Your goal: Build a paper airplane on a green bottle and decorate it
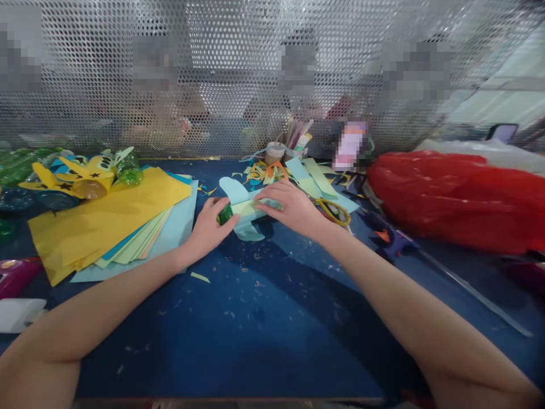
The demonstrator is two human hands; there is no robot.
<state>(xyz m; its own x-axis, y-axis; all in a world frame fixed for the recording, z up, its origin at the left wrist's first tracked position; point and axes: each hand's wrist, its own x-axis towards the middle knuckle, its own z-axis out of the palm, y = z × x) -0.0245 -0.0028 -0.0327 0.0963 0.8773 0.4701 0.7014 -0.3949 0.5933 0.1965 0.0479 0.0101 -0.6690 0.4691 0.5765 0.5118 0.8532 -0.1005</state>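
Note:
A green plastic bottle [224,214] wrapped in light blue and pale green paper [247,209] lies on its side at the middle of the blue table. Light blue fin-like paper pieces [233,190] stick out from both its sides. Around the bottle's bare green end, my left hand [209,227] is closed, thumb and fingers on either side. My right hand [292,209] curls over the wrapped part from the other end, its fingers pressing on the paper. The palm hides part of that end. Scissors with yellow handles [334,211] lie just beyond my right wrist.
Yellow, blue and green paper sheets [114,221] are piled at left, beside a yellow paper craft [85,176] and green bottles [25,165]. Paper scraps and a cup of sticks [275,152] stand behind. A glue gun [395,241] and red plastic bag [451,199] occupy the right.

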